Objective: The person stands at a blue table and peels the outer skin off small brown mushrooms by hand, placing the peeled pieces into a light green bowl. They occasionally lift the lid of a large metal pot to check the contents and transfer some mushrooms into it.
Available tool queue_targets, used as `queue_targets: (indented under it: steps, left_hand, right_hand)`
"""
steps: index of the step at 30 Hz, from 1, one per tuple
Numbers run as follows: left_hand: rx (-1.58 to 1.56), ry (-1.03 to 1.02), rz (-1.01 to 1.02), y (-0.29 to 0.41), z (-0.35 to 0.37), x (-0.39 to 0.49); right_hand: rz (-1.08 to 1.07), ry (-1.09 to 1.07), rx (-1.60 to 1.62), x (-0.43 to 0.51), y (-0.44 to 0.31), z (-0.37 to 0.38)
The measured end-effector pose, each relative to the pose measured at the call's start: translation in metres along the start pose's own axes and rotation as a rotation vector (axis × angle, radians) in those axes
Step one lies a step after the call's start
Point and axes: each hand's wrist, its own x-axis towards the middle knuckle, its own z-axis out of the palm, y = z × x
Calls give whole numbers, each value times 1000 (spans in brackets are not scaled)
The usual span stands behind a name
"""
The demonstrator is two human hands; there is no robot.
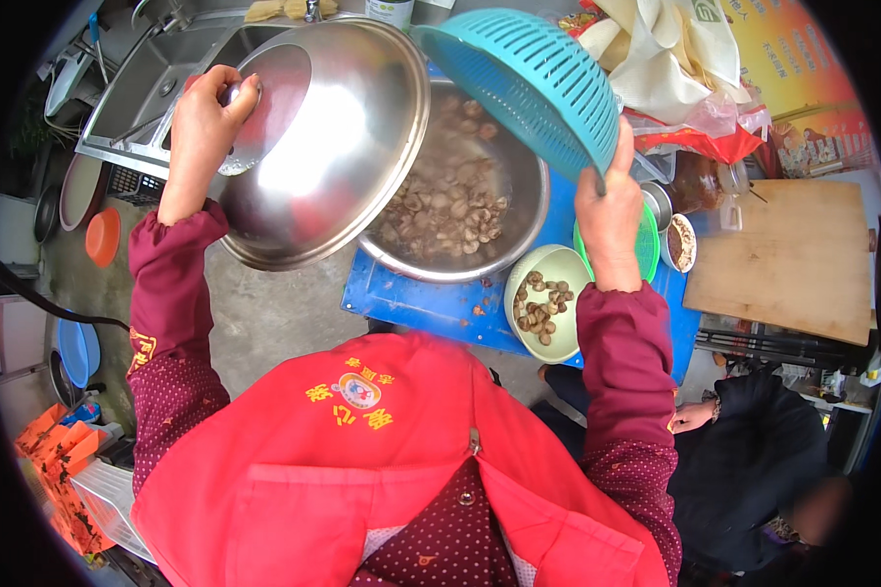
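Note:
My left hand (209, 136) grips the knob of a domed steel wok lid (345, 139) with a see-through window, held tilted. My right hand (611, 213) holds a turquoise plastic colander (517, 81) by its rim, tipped on its side. Between and below them a wide steel basin (532, 220) holds cloudy liquid and many small round brown food pieces (451, 205), perhaps mushrooms. Lid and colander hide parts of the basin. Nearer me, a pale green bowl (565, 330) contains several similar brown pieces (542, 308). My right forearm overlaps a bright green basket (647, 246).
A blue table (411, 293) carries the basin and bowls. A steel sink (143, 88) stands at the upper left. Right of the table are a small bowl of food (681, 242) and a wooden board (785, 257). Another person in dark clothes (749, 469) is close by at lower right.

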Motion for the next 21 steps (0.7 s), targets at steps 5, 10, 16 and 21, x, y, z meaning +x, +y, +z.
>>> queue_targets:
  steps: [5, 10, 16, 21]
  left_hand:
    - [-31, -28, 12, 11, 6, 1]
    - [112, -51, 147, 20, 15, 2]
    - [111, -55, 255, 41, 32, 0]
    - [14, -118, 375, 73, 61, -6]
  right_hand:
    - [29, -9, -1, -6, 0, -12]
    - [67, 5, -31, -32, 12, 1]
    - [224, 63, -65, -55, 41, -3]
    - [769, 317, 798, -82, 69, -19]
